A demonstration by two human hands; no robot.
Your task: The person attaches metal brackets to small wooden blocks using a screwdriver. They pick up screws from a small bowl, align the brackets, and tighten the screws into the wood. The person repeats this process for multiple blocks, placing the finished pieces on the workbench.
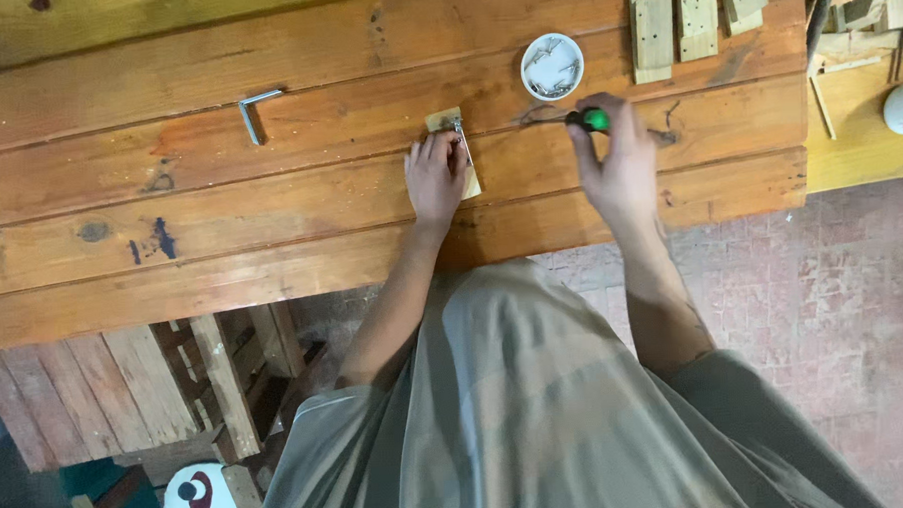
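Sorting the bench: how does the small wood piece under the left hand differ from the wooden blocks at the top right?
The small wood piece lies alone under the left hand, partly covered; the wooden blocks sit grouped and untouched. The piece has a screw standing by it; some blocks show drilled holes. Both are pale, flat and rectangular.

The left hand (436,174) presses a small wooden block (455,147) flat on the bench (270,220). Just beside it, the right hand (618,163) grips a green-handled screwdriver (591,120), with a white dish of screws (552,66) just beyond.
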